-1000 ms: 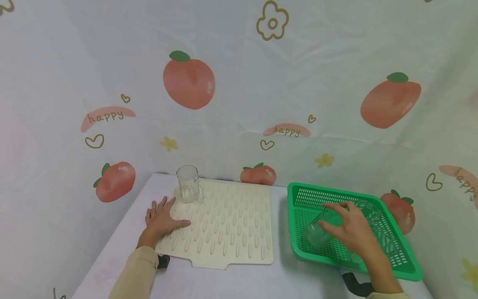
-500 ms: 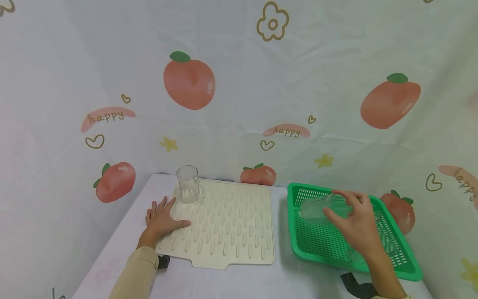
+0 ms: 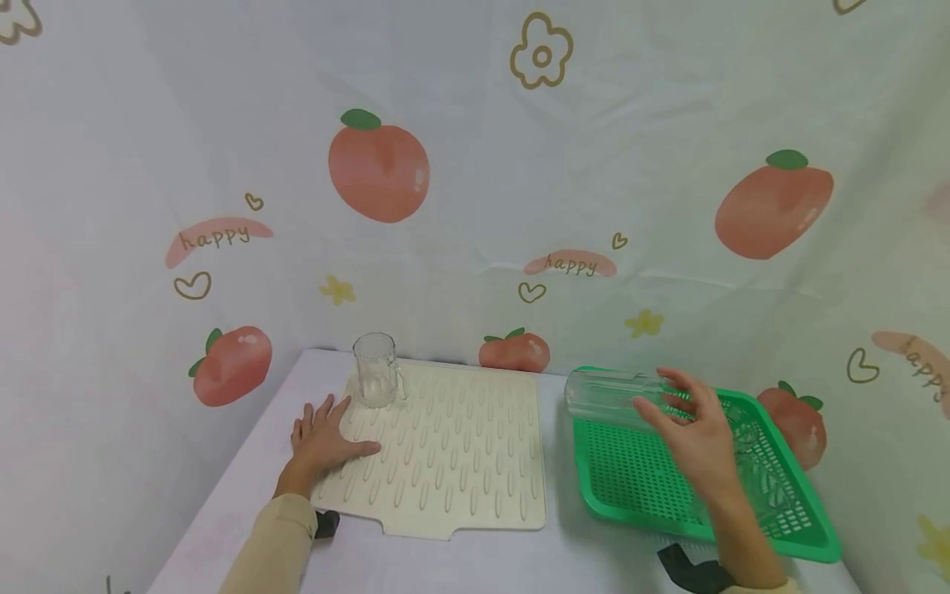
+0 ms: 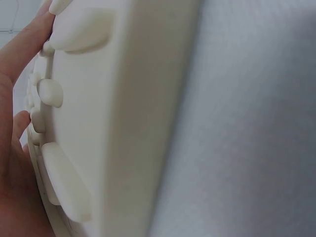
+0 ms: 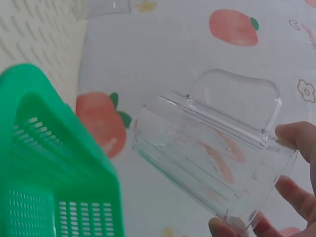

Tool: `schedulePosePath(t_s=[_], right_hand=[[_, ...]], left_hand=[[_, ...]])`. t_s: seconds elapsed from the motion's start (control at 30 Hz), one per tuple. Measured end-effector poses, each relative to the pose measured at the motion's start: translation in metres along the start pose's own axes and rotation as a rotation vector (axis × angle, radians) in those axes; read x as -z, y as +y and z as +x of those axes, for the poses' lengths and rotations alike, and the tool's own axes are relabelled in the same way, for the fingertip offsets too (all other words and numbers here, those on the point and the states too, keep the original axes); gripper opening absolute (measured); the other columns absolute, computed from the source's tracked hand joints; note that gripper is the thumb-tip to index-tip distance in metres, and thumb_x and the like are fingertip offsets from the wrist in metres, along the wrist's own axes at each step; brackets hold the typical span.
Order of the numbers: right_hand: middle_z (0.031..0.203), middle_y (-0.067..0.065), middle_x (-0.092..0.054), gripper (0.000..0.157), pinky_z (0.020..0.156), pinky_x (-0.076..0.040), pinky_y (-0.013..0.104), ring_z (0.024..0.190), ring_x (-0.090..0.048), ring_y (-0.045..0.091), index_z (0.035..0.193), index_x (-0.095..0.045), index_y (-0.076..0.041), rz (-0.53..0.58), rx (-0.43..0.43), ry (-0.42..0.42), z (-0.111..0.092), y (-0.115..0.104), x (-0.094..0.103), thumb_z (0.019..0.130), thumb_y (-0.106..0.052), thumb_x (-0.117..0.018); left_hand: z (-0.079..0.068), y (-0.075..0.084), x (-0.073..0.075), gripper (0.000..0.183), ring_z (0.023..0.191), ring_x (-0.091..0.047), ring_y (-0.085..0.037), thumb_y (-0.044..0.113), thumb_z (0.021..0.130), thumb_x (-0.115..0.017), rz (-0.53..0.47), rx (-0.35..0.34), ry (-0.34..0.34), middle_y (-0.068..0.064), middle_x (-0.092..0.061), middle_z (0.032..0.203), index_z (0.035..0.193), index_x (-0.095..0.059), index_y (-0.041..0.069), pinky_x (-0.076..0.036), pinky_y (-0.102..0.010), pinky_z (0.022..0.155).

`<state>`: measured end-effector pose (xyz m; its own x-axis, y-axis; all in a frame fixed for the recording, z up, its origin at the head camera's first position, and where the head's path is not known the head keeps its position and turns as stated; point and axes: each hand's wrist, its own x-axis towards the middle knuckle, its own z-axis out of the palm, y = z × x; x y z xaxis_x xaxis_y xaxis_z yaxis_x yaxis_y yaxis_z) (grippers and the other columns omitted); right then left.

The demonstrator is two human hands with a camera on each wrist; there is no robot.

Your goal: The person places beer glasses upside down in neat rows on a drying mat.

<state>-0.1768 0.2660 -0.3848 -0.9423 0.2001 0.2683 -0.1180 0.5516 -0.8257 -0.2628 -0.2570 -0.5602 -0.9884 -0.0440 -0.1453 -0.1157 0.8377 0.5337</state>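
I see the see-through glass mug with a handle (image 3: 609,400) up in the air, lying on its side over the back left part of the green plastic basket with little holes (image 3: 631,470). My right hand (image 3: 698,441) holds it by one end, with the fingers (image 5: 296,195) and thumb pinching the glass. In the right wrist view, the mug's handle sticks out and is bare along its long side. More clear glass things (image 3: 768,483) lie in the right part of the basket, partly behind my arm, so I can't count them. Left of the basket, the flat cream board with raised bumps (image 3: 460,462) lies on the white desk (image 3: 490,569). My left hand (image 3: 322,441) rests at the board's left edge, fingers spread wide, thumb over the bumps. Just past it, another clear glass mug (image 3: 377,371) stands upright on the board's back left corner, its handle to the right. Behind everything hangs a white cloth with red fruit pictures (image 3: 460,280).
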Motion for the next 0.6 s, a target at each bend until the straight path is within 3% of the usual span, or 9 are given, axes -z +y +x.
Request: schedulePosePath(t_s=[0.13,0.23,0.43,0.6], right_hand=[[0.133,-0.018,-0.041,0.058,0.085,-0.047,0.005,0.116,-0.051,-0.003,0.15,-0.049,-0.019,0.093,-0.059,-0.044,0.002,-0.001,-0.011,0.097,-0.027,-0.071],[0.134,-0.019,-0.042,0.058,0.084,-0.049,0.008,0.119,-0.05,-0.002,0.15,-0.047,-0.021,0.154,-0.107,-0.078,0.004,-0.004,-0.019,0.097,-0.029,-0.07],[0.15,-0.005,-0.041,0.058,0.084,-0.049,0.01,0.129,-0.048,0.008,0.151,-0.045,-0.025,0.237,-0.182,-0.116,0.008,-0.011,-0.036,0.098,-0.032,-0.069],[0.153,0.003,-0.042,0.056,0.084,-0.049,0.009,0.134,-0.048,0.017,0.15,-0.046,-0.023,0.28,-0.183,-0.107,0.01,-0.012,-0.051,0.099,-0.03,-0.068]], left_hand=[[0.0,0.0,-0.001,0.129,0.153,0.01,-0.058,0.074,0.066,-0.081,0.006,-0.003,0.009,-0.026,-0.007,0.17,0.162,-0.022,0.01,0.004,-0.075,0.118],[0.0,0.0,0.0,0.129,0.153,0.01,-0.058,0.074,0.066,-0.081,0.01,-0.001,0.009,-0.026,-0.006,0.17,0.162,-0.022,0.011,0.004,-0.075,0.118],[0.0,0.0,0.0,0.13,0.153,0.011,-0.058,0.075,0.066,-0.08,0.013,0.002,0.003,-0.026,-0.005,0.17,0.163,-0.021,0.011,0.005,-0.075,0.118],[0.0,0.002,0.001,0.131,0.153,0.011,-0.059,0.074,0.065,-0.081,0.012,-0.003,0.005,-0.027,-0.006,0.169,0.163,-0.021,0.01,0.006,-0.076,0.118]])
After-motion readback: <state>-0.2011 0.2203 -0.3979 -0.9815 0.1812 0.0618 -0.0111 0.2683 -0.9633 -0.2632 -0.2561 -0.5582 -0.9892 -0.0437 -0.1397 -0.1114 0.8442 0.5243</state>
